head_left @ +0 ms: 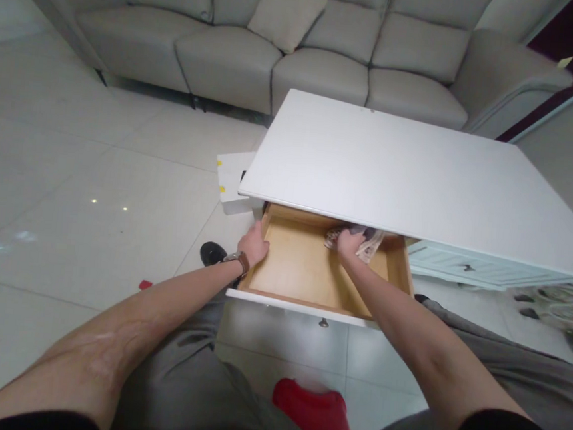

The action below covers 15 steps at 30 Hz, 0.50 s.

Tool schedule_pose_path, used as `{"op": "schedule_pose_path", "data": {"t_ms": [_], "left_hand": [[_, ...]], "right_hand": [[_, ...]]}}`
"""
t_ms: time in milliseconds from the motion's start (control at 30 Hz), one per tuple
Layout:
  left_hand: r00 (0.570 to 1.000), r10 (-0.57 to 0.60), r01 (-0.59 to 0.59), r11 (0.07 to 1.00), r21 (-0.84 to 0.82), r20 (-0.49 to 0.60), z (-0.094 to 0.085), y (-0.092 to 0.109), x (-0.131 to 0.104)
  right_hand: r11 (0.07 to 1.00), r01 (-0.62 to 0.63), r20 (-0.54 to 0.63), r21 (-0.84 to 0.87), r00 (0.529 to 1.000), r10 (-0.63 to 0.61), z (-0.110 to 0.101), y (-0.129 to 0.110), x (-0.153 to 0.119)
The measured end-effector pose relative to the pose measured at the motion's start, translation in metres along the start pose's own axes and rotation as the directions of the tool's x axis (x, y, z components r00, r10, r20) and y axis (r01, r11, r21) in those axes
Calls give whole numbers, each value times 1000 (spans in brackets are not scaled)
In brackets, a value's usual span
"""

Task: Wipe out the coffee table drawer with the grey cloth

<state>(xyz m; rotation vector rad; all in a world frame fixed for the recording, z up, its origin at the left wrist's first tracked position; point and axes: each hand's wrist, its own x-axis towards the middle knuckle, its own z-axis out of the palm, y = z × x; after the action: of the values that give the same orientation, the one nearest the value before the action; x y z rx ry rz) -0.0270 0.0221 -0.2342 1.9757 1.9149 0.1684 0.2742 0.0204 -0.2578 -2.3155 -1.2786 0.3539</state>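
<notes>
A wooden drawer (pixel 292 262) with a white front is pulled out of the white coffee table (pixel 400 171). My left hand (pixel 254 242), with a watch on its wrist, is closed over the drawer's left side wall. Deep in the drawer, near its back, my right hand (pixel 350 243) is closed on a crumpled, pale patterned cloth (pixel 370 246). Dark patches show on this bunched item, and part of it lies under my fingers. A small round knob (pixel 324 323) sticks out from the drawer front.
A grey sofa (pixel 323 74) with a loose cushion (pixel 287 13) stands behind the table. On the tiled floor, a white box (pixel 234 180) sits left of the table. A red object (pixel 314 415) lies between my legs, and a closed drawer (pixel 463 262) is on the right.
</notes>
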Motion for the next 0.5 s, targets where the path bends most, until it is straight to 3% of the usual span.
{"op": "schedule_pose_path", "data": {"t_ms": [100, 167, 233, 300, 400, 500], "left_hand": [[1000, -9, 9, 1000, 9, 4, 0, -1, 0], [1000, -9, 9, 1000, 13, 2, -1, -1, 1], [1000, 4, -4, 1000, 6, 1, -2, 0, 1], [1000, 12, -12, 1000, -7, 4, -3, 0, 2], [1000, 0, 1, 1000, -10, 17, -4, 1, 2], [999, -21, 21, 1000, -7, 28, -5, 3, 3]], "right_hand": [[998, -64, -23, 16, 998, 64, 36, -58, -24], [998, 51, 98, 43, 994, -55, 57, -105, -42], [983, 172, 225, 69, 957, -184, 71, -148, -56], [974, 218, 295, 60, 928, -226, 77, -176, -62], [954, 301, 378, -20, 885, -271, 68, -179, -58], [881, 452, 481, -143, 809, -337, 45, -150, -45]]}}
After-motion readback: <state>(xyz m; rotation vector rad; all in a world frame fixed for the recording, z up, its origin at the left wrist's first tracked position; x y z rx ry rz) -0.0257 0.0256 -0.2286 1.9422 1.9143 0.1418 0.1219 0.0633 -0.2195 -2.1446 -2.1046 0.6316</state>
